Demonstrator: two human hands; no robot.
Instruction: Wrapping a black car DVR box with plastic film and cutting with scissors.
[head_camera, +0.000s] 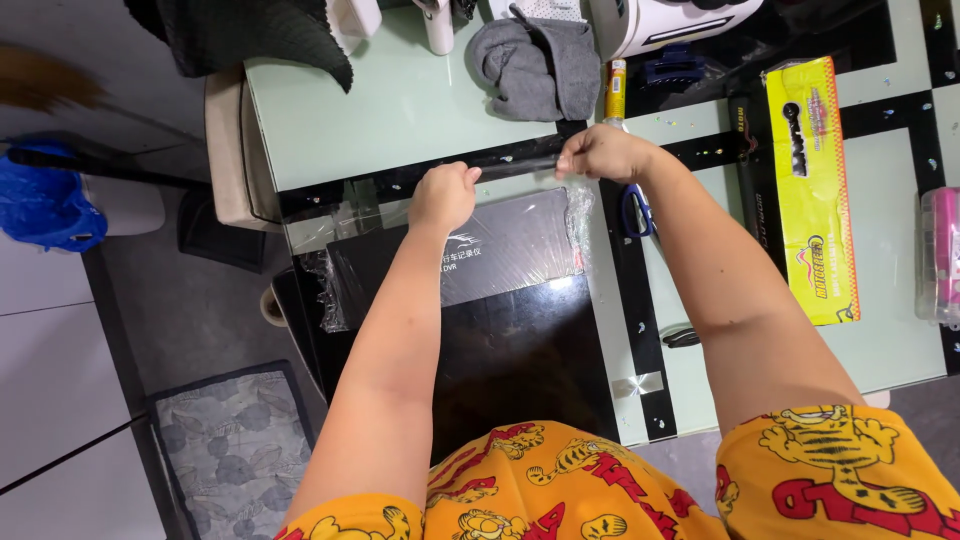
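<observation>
Over the black box (500, 250), left hand (443, 195) and right hand (600, 152) each pinch the dark roll (520, 165), stretching clear film (575, 215) taut for wrapping.

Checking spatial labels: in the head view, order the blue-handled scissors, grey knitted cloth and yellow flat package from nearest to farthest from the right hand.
1. Blue-handled scissors, just below the right hand.
2. Grey knitted cloth, beyond the hand, up the table.
3. Yellow flat package, off to the right.
</observation>
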